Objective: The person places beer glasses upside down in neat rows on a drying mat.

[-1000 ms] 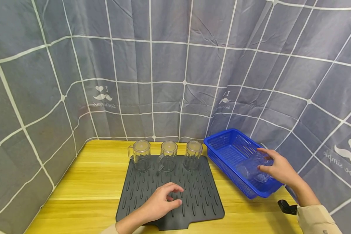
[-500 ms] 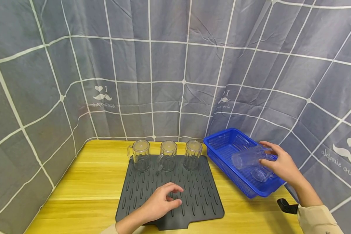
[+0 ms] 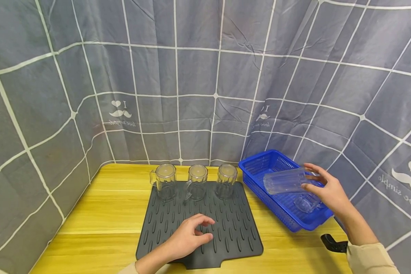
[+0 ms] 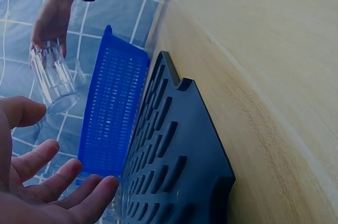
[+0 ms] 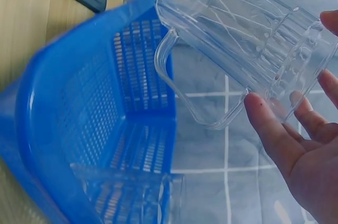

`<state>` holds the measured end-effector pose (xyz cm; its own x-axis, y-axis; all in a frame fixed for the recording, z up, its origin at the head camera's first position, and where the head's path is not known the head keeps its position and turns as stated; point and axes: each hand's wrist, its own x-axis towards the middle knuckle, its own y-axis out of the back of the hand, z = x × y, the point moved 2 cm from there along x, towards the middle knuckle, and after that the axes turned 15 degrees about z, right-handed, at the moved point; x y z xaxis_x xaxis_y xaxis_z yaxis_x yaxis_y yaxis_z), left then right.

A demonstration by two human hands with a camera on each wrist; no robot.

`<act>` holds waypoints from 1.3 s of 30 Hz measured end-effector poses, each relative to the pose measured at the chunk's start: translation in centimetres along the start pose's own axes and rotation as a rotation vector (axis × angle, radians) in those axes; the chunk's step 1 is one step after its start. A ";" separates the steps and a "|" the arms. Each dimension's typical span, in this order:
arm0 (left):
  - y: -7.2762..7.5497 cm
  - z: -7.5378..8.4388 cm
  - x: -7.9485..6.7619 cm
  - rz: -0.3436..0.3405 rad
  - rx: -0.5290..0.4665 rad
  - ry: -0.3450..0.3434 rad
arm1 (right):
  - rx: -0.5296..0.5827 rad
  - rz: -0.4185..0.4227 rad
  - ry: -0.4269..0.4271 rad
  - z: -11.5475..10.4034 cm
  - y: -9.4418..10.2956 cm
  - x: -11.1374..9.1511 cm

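Note:
My right hand [image 3: 325, 190] grips a clear mug [image 3: 284, 181] by one end and holds it tilted on its side over the blue basket [image 3: 260, 196]. The right wrist view shows the mug's looped handle [image 5: 177, 89] hanging on the basket's side, near my thumb. A second clear mug [image 3: 305, 204] lies inside the basket, below the held one. My left hand [image 3: 188, 236] hovers over the front of the dark drying mat [image 3: 226, 224], fingers loosely bent and holding nothing. In the left wrist view its fingers [image 4: 53, 182] are spread apart.
Three clear mugs stand in a row along the mat's back edge: a left mug [image 3: 166, 182], a middle mug [image 3: 196, 182] and a right mug [image 3: 225, 182]. A grey checked curtain [image 3: 198, 76] encloses the wooden table [image 3: 99, 220]. Under my right wrist is a black object [image 3: 333, 243].
My right hand has raised the mug from inside the basket and swung its free end up and leftward, uncovering the mug beneath. My left hand has stayed in place.

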<state>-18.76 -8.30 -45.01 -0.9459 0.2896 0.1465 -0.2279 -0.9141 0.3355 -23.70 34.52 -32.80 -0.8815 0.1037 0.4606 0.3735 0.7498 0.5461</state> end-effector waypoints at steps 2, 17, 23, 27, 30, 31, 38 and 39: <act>0.0 0.0 0.0 0.002 -0.001 0.002 | 0.031 -0.010 -0.006 -0.2 -0.2 -0.1; 0.0 0.1 0.3 0.007 0.000 -0.001 | 0.209 -0.055 -0.008 -1.1 -2.0 -0.9; -0.2 0.1 0.4 0.009 -0.001 -0.003 | 0.319 -0.085 -0.016 -1.4 -2.7 -1.6; -0.3 0.2 0.5 0.003 0.009 -0.011 | 0.363 -0.094 -0.027 -1.1 -3.1 -2.3; -0.4 0.3 0.5 -0.001 0.008 -0.014 | 0.372 -0.101 -0.031 -1.0 -3.6 -2.5; -0.4 0.3 0.5 0.000 0.006 -0.014 | 0.370 -0.105 -0.028 -0.9 -3.8 -2.5; -0.5 0.3 0.5 0.004 -0.012 -0.009 | 0.398 -0.131 -0.041 -1.0 -4.9 -3.0; -0.5 0.3 0.5 0.007 -0.010 -0.009 | 0.408 -0.138 -0.048 -1.0 -5.1 -3.1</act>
<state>-19.07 -7.60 -44.79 -0.9454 0.2855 0.1569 -0.2236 -0.9189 0.3251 -22.56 29.74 -36.33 -0.9312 0.0070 0.3645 0.1147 0.9546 0.2748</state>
